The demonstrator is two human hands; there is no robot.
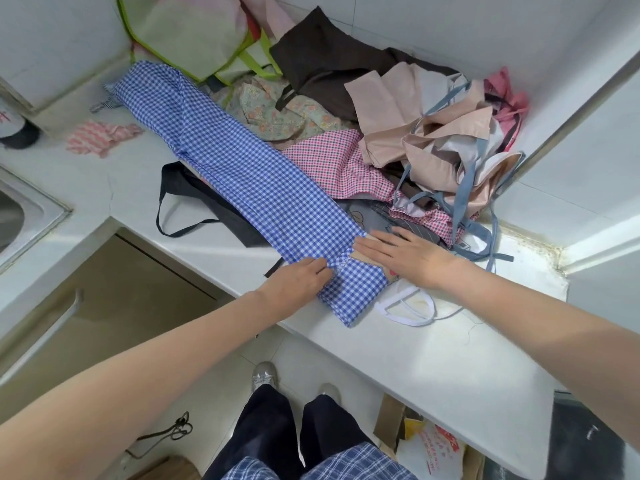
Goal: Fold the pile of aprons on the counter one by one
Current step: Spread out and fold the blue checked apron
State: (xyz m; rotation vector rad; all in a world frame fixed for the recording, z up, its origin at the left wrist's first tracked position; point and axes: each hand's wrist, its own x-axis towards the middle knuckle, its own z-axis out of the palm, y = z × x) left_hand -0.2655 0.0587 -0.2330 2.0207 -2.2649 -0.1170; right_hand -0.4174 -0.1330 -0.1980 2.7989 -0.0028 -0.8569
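L hand [304,275] pinches blue check apron [242,174], R hand [398,252] flat on it w/ straight fingers: smooth strip before folding far end near.

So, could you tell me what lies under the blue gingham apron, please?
Under the blue apron a black apron shows at its left edge, and pink check and floral cloth at its right. How far they run beneath is hidden.

White counter [450,368], steel sink [20,216], tiled floor [221,386]
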